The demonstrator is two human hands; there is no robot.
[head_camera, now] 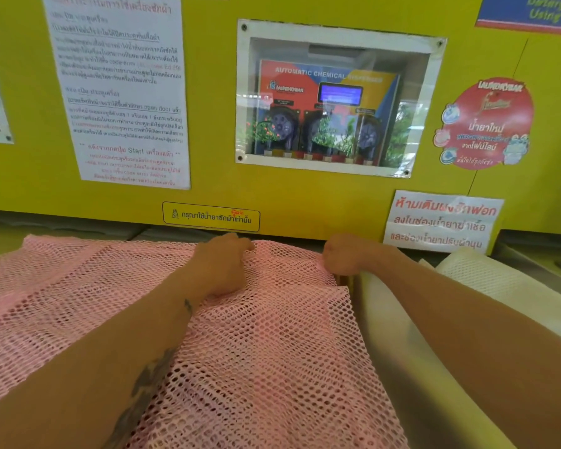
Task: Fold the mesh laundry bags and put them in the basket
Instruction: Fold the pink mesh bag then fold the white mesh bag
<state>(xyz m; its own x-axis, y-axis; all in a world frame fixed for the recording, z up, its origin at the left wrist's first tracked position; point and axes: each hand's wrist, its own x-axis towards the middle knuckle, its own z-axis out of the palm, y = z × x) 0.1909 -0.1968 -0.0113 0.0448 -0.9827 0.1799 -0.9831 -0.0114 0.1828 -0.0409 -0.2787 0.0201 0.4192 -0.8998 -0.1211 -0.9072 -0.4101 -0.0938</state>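
Note:
A pink mesh laundry bag [272, 351] lies spread over the flat top in front of me, reaching from the left edge of view to the middle. My left hand [222, 264] grips its far edge with curled fingers. My right hand [344, 256] pinches the bag's far right corner, fingers curled round the mesh. A white mesh bag [486, 277] lies to the right, partly under my right forearm. No basket is in view.
A yellow wall panel [289, 196] stands right behind the bags, with printed notices [120, 92] and a windowed chemical dispenser [331, 105]. A pale smooth surface [402, 335] runs along the pink bag's right side.

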